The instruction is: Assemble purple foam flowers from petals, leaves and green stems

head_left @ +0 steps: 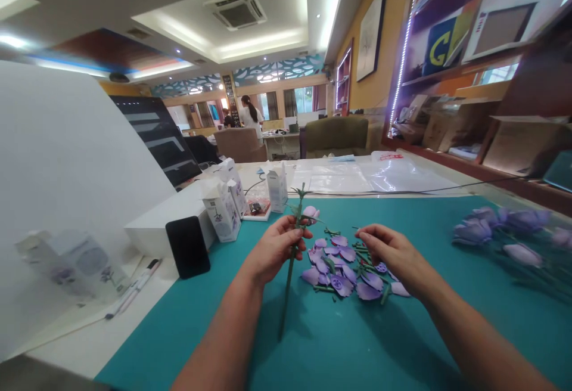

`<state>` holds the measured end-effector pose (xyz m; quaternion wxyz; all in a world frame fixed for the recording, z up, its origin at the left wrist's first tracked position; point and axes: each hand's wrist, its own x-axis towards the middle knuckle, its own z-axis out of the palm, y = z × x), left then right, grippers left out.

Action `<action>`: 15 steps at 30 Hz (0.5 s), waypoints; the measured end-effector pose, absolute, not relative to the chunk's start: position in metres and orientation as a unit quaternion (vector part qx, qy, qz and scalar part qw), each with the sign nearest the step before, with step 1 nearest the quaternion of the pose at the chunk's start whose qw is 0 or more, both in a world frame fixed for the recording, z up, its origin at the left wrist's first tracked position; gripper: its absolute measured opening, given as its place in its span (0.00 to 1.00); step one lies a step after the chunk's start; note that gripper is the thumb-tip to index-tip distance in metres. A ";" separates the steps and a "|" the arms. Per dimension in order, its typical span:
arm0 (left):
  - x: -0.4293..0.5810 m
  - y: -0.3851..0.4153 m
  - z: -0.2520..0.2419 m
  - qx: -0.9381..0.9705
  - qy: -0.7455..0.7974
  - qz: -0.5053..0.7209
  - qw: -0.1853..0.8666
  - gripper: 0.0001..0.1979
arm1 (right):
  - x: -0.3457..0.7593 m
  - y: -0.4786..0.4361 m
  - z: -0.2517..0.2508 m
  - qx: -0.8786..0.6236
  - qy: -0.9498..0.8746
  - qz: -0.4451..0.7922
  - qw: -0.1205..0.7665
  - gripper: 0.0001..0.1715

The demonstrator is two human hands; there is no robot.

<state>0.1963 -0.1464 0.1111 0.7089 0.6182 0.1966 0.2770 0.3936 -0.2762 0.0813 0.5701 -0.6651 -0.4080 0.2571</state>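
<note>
Upright in my left hand (277,248) is a green artificial flower stem (288,292), gripped between thumb and fingers near its upper part. A pale purple bud (311,213) shows beside the stem's leafy top. My right hand (391,254) is closed in a pinch over the right side of the loose pieces; a tiny dark thin piece (355,227) shows at its fingertips, too small to name. Below and between both hands lies a pile of purple plastic petals (342,285) mixed with short green stem pieces (385,294).
A teal mat (339,343) covers the desk. Finished purple flowers (521,254) lie at right. White boxes (222,212), a black tablet-like object (187,248) and pens (134,289) stand or lie at left. Clear plastic bags (335,176) lie behind. People (250,114) are far back.
</note>
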 end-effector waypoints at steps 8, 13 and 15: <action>0.173 -0.103 0.089 0.853 0.338 0.214 0.336 0.14 | 0.408 -0.269 0.054 -0.693 -0.415 0.253 0.533 0.21; 0.170 -0.082 0.057 0.883 0.379 0.214 0.175 0.13 | 0.414 -0.269 0.050 -0.703 -0.417 0.235 0.526 0.20; 0.169 -0.077 0.046 0.889 0.388 0.209 0.121 0.15 | 0.416 -0.269 0.048 -0.706 -0.416 0.232 0.523 0.20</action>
